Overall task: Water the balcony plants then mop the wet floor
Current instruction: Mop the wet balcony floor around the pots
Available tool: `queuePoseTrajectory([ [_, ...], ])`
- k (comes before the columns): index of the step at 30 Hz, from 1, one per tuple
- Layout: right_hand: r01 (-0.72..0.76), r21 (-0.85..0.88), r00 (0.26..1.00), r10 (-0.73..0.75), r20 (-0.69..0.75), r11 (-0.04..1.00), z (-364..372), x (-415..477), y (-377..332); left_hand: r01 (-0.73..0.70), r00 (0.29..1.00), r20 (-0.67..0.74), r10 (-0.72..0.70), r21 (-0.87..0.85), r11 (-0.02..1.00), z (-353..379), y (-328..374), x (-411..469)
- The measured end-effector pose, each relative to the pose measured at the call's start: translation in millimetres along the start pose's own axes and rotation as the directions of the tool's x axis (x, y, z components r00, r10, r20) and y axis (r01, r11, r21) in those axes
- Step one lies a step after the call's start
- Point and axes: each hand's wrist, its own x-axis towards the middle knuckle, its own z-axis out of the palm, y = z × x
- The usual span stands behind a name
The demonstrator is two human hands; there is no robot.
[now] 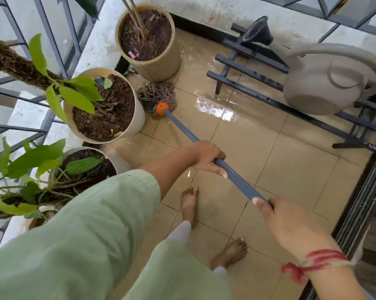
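Observation:
A string mop (157, 96) with an orange collar lies on the wet beige tiled floor (236, 135), its head pressed between two pots. Its grey-blue handle (182, 132) runs back toward me. My left hand (206, 158) grips the handle midway. My right hand (284, 224), with a red thread on the wrist, grips the handle's near end. A beige ribbed pot (161, 63) stands at the far left, a white pot (137, 118) nearer, and a third white pot (120, 162) closest. A grey watering can (325, 83) rests on a black metal stand.
The black metal stand (258, 96) runs along the right, with a small black pot (258, 31) at its far end. Grey railing (48, 40) and a white ledge close the left side. A sliding-door track (360, 208) borders the right. My bare feet (189, 204) stand on the tiles.

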Motion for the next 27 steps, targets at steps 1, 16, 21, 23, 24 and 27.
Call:
queuePoseTrajectory([
  [1, 0.01, -0.025, 1.0, -0.011, -0.013, 1.0, 0.6, 3.5, -10.6, 0.01, 1.0, -0.008, -0.01, -0.004, 1.0, -2.9, -10.4, -5.1],
  [16, 0.145, -0.122, 0.981, -0.159, -0.113, 0.982, 24.1, 29.7, -45.8, 0.187, 0.944, -0.254, -0.209, -0.111, 0.976, 10.8, -45.9, -39.9],
  [21, 0.065, -0.137, 0.998, -0.067, -0.013, 0.988, 30.9, -5.5, 28.4, 0.179, 0.939, -0.256, -0.228, -0.201, 0.963, 44.5, 41.6, -24.2],
  [23, 0.047, -0.133, 0.999, -0.043, 0.031, 0.99, 34.0, -26.1, 56.0, 0.179, 0.951, -0.216, -0.221, -0.195, 0.964, 54.7, 76.6, -20.2],
  [24, 0.033, -0.129, 0.998, -0.026, 0.057, 0.991, 34.5, -37.7, 67.8, 0.168, 0.959, -0.197, -0.205, -0.189, 0.967, 59.9, 92.4, -19.9],
  [27, -0.022, -0.151, 0.991, 0.042, 0.129, 0.988, 32.8, -70.5, 91.2, 0.116, 0.96, -0.225, -0.168, -0.227, 0.967, 82.4, 134.4, -22.7],
])
